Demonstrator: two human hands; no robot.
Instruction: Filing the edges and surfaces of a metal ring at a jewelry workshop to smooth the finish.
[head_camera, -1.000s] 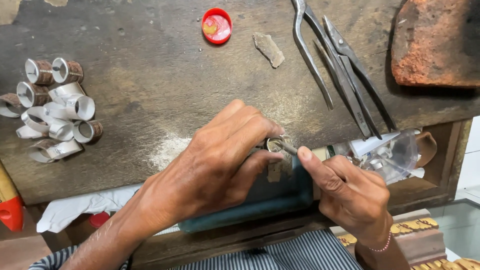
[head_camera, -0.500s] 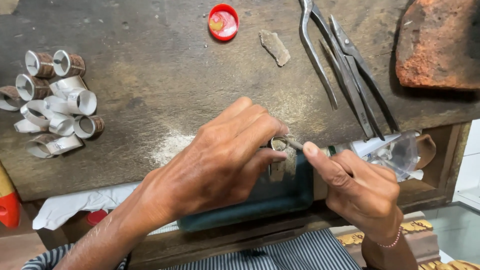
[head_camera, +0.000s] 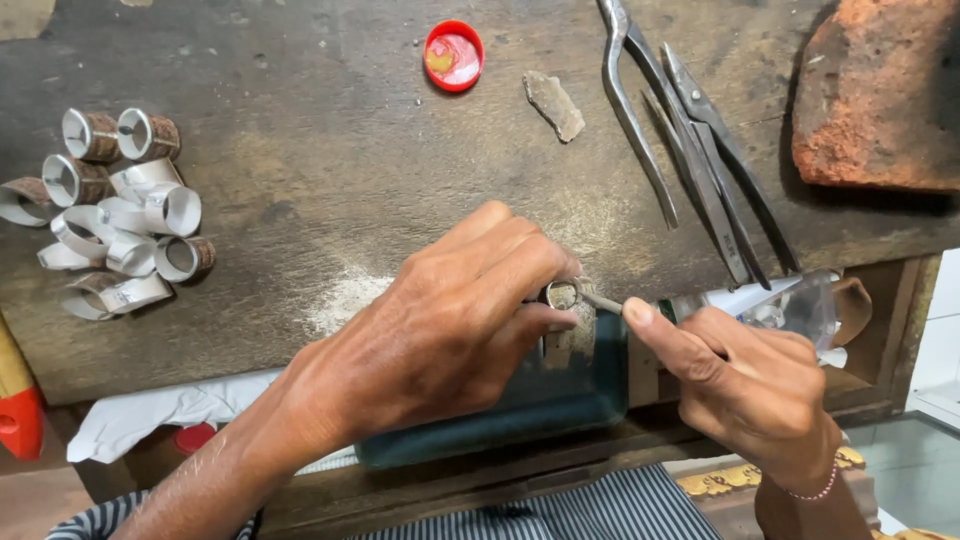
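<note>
**Hands meet over a small metal ring**

Left hand pinches the small metal ring against the wooden peg at the counter edge; right hand grips a thin file, its tip at the ring. Short, light strokes (ring pressed firmly down) would suit best. From the peg, the ring sits right on top, under the left fingertips; pale dust lies left of it.

Small metal ring against slim file
</note>
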